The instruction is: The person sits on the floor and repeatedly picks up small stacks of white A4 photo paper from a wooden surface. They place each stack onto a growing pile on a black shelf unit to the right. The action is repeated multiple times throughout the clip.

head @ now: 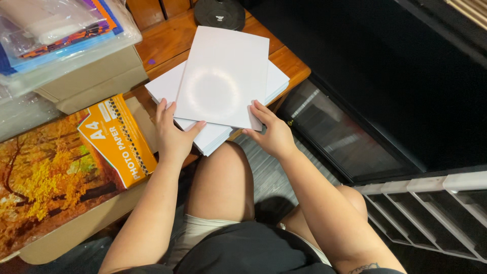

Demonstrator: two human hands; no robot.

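On the wooden tabletop (pixel 167 43), a stack of white paper (pixel 276 81), top sheet (pixel 223 76) turned askew. Left hand (pixel 174 137) closed on the sheet's lower left corner, thumb on top; right hand (pixel 271 133) gripping its lower right corner. Beside the left hand, an orange photo paper pack (pixel 119 142).

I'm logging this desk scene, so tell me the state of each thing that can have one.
Left hand: holding the sheets' left edge.
Right hand: holding the sheets' right corner.
Sheets: glossy, blank, lifted.
Paper stack: flat on table, skewed.
Orange pack: lying flat.
Plastic bin: full.
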